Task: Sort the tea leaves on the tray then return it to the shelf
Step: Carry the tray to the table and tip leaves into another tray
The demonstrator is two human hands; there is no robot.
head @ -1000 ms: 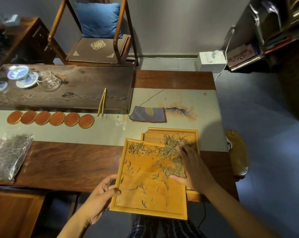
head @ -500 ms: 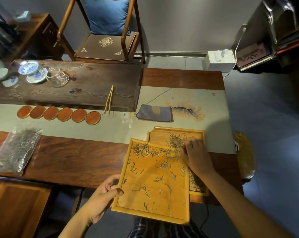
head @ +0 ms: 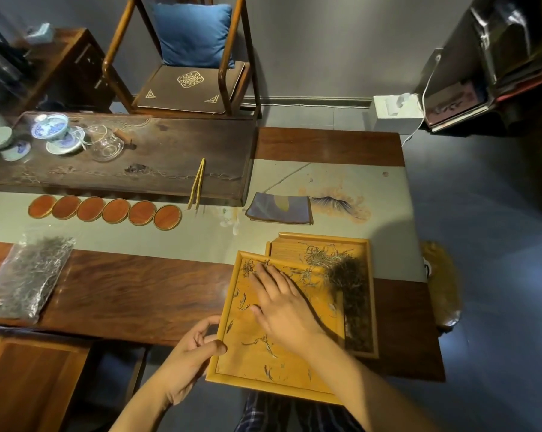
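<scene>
head view, left grip clasping tray edge, right grip flat on tea leaves

bare wood left of tray; second tray blocks right.

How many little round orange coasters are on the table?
6, side by side in one row on the pale runner, in front of the dark tea board: from left coaster to right coaster. None looks hidden.
</scene>
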